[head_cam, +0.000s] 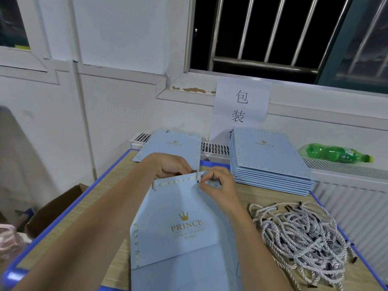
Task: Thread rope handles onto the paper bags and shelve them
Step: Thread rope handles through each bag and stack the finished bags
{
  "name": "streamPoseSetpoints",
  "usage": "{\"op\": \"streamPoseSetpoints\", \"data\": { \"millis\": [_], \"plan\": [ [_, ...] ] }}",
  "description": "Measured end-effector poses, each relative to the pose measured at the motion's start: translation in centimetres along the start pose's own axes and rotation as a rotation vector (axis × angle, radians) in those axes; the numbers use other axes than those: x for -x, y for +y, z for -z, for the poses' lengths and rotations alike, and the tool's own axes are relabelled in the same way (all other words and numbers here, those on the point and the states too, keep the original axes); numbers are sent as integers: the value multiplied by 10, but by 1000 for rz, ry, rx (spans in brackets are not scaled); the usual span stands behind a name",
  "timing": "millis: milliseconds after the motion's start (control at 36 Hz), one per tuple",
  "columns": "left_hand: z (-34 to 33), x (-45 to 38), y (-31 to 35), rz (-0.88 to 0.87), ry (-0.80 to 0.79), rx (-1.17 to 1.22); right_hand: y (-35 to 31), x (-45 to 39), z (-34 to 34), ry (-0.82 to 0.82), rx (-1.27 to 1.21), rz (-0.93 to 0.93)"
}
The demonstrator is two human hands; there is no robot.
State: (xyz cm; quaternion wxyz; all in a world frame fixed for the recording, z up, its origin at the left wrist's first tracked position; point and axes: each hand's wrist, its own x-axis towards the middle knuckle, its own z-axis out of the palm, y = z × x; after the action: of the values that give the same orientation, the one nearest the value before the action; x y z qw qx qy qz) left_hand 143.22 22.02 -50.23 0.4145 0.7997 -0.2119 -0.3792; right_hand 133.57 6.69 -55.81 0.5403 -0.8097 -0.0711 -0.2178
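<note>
A light blue paper bag (184, 227) with a gold crown and "PRINCE" print lies in front of me, its top edge raised. A white twisted rope handle (198, 177) runs through a hole near the top right of that edge, and its other end shows at the top left hole (154, 184). My left hand (170, 165) grips the bag's top edge from behind. My right hand (218, 182) pinches the rope at the right hole. A tangled pile of rope handles (302, 238) lies on the table to the right.
A stack of flat blue bags (270, 160) sits at the back right, and a single flat bag (174, 145) at the back centre. A green plastic bottle (336, 153) lies on the radiator shelf. An open cardboard box (54, 208) stands left of the blue-edged table (109, 181).
</note>
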Motion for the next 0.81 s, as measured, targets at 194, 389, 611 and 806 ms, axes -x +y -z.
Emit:
{"op": "streamPoseSetpoints", "data": {
  "millis": [194,389,611,806],
  "plan": [
    [-2,8,2,-47,70,-29,1,0,-3,51,30,-17],
    [-9,2,-11,-38,264,-67,6,-2,-7,44,124,8],
    [-17,10,-16,-169,198,-102,7,-2,-8,86,250,43],
    [-24,16,-20,-171,172,-226,1,-2,-8,185,96,113]
  ]
}}
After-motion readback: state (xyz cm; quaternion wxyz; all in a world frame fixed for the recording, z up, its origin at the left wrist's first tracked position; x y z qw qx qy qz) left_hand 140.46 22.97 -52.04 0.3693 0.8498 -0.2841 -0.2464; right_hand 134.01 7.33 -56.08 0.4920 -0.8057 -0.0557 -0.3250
